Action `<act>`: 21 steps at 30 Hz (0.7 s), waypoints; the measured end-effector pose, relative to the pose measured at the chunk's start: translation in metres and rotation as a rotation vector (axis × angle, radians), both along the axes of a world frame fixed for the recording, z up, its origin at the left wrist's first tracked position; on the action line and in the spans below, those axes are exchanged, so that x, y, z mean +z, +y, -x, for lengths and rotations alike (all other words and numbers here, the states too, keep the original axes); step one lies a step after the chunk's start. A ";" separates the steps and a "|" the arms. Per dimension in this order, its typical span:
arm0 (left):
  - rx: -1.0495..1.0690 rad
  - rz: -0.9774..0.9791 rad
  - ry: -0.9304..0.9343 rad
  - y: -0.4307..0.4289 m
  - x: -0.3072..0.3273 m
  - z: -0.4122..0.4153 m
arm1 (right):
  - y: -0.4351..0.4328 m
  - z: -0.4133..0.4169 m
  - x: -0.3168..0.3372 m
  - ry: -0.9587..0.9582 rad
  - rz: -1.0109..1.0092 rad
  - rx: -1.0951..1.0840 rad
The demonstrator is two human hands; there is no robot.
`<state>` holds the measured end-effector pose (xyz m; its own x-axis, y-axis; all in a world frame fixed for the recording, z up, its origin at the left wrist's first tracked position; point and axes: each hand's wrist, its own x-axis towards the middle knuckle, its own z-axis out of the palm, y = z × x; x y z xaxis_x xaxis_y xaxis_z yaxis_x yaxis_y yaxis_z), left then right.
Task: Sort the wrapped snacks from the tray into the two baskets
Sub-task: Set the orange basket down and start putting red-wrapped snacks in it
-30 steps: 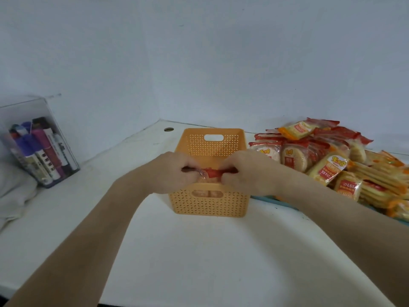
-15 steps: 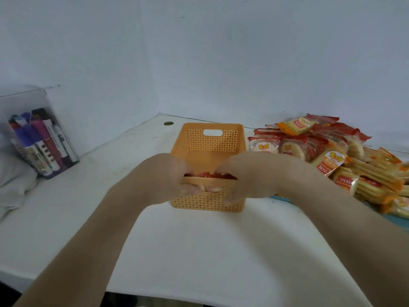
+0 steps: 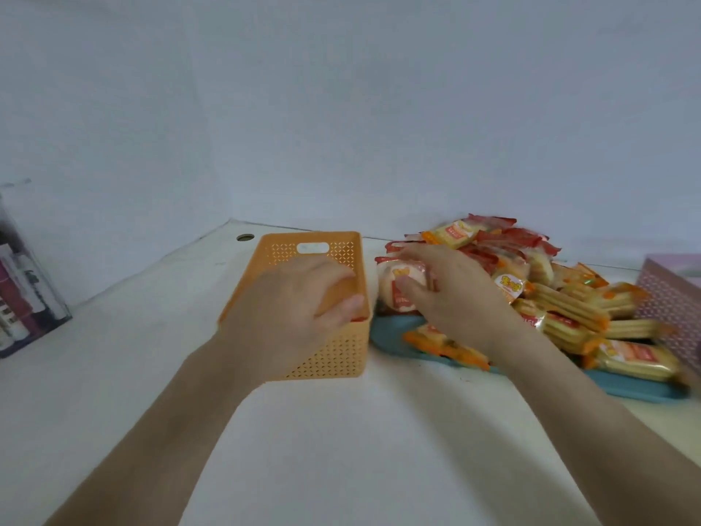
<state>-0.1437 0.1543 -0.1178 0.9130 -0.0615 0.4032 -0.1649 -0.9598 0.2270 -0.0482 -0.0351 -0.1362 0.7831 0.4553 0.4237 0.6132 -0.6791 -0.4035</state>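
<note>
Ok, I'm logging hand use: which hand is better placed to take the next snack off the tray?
Right. The right hand is on a round wrapped snack at the left end of the tray, fingers curled on it. The left hand hangs over the orange basket, off the tray.

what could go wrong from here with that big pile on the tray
1. The right hand grips a round snack at the left edge of the heaped pile. Pulling it out could drag loose neighbours off the blue tray onto the table.
2. The left hand lies over the opening of the orange basket, so it may block the drop unless it moves aside.
</note>
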 end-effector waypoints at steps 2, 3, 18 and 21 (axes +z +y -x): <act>-0.060 0.001 -0.115 -0.034 0.001 -0.016 | -0.029 -0.023 -0.005 0.025 0.112 -0.248; -0.079 -0.001 -0.111 -0.048 -0.002 -0.026 | -0.037 -0.033 -0.010 0.067 0.171 -0.327; 0.055 0.642 0.384 -0.117 -0.049 -0.154 | -0.071 -0.098 0.009 0.343 0.298 -0.315; 0.214 0.255 0.236 -0.113 -0.045 -0.151 | -0.070 -0.099 0.012 0.299 0.250 -0.326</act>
<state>0.0071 0.0418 -0.1632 0.9636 0.2152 0.1587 0.1180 -0.8748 0.4698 0.0510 -0.1047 -0.1246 0.9717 0.2259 0.0687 0.2358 -0.9141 -0.3297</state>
